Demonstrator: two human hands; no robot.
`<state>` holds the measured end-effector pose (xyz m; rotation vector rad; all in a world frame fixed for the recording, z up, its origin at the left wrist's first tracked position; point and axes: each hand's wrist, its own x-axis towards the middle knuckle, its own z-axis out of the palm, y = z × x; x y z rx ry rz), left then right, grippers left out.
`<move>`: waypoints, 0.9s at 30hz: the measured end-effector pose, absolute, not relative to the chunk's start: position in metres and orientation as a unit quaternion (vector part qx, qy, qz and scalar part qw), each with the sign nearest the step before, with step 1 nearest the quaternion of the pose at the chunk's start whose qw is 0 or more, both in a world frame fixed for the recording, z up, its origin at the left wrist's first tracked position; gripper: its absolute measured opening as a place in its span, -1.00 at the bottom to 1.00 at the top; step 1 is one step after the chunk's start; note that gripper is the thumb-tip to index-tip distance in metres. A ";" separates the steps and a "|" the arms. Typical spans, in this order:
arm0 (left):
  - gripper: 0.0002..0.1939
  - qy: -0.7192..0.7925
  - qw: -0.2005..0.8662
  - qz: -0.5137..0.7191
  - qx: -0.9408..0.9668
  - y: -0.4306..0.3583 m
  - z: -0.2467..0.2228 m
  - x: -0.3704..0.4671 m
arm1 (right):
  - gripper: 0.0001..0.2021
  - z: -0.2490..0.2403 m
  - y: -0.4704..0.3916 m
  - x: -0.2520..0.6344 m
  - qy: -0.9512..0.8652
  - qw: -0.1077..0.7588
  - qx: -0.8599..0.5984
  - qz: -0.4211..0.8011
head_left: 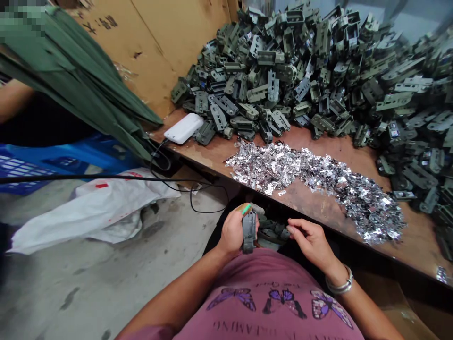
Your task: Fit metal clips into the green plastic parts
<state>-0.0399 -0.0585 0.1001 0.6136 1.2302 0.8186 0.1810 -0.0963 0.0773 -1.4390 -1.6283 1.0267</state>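
1. At far left, the blue crate (pixel 21 165) stands on the floor, with the white sack (pixel 106 203) slumped beside it; both sit away from the bench, which leaves the elbows room.
2. The green cloth (pixel 81 80) hangs slantwise between this place and another person's arm (pixel 12 99), perhaps as a simple screen.
3. The white device (pixel 184 128) lies near the bench's left end, a cable at its lower corner; that spot seems chosen to keep it clear of the metal bits.
4. The left hand (pixel 231 231) grips a grey part (pixel 249 229), held upright above the lap, its hollow side towards the wearer, likely so that the inside can be seen and reached.
5. More parts (pixel 274 230) lie low between the hands, in shadow under the bench edge.
6. The metal bits (pixel 269 165) spread in a band along the front of the bench (pixel 323 204), probably for short reaches.
7. The right hand (pixel 314 243) has thumb and fingertips drawn together, apart from the part; whether they pinch anything, I cannot tell.
8. The big heap (pixel 283 89) fills the back and right, presumably to leave the front for small pieces.
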 end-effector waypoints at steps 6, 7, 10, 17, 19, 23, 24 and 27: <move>-0.59 0.490 0.755 0.335 0.279 -0.055 0.099 -0.041 | -0.80 0.079 -0.097 0.196 -0.612 0.372 -0.575 0.395; -0.63 0.501 0.747 0.305 0.314 -0.053 0.095 -0.043 | -0.80 0.082 -0.097 0.201 -0.610 0.376 -0.580 0.388; -0.69 0.551 0.709 0.226 0.379 -0.046 0.072 -0.050 | -0.80 0.092 -0.095 0.218 -0.591 0.399 -0.600 0.363; -0.62 0.655 0.651 0.228 0.309 -0.028 -0.012 -0.049 | -0.76 0.099 -0.096 0.236 -0.550 0.438 -0.640 0.308; -0.69 0.671 0.638 0.238 0.292 -0.021 -0.028 -0.040 | -0.76 0.097 -0.097 0.234 -0.558 0.434 -0.641 0.299; -0.68 0.675 0.628 0.267 0.282 -0.005 -0.042 -0.016 | -0.77 0.096 -0.097 0.225 -0.592 0.406 -0.628 0.301; -0.67 0.672 0.626 0.275 0.285 -0.002 -0.044 -0.010 | -0.77 0.096 -0.096 0.224 -0.598 0.402 -0.625 0.301; -0.63 0.662 0.625 0.294 0.291 0.006 -0.047 0.003 | -0.76 0.095 -0.096 0.220 -0.609 0.392 -0.622 0.299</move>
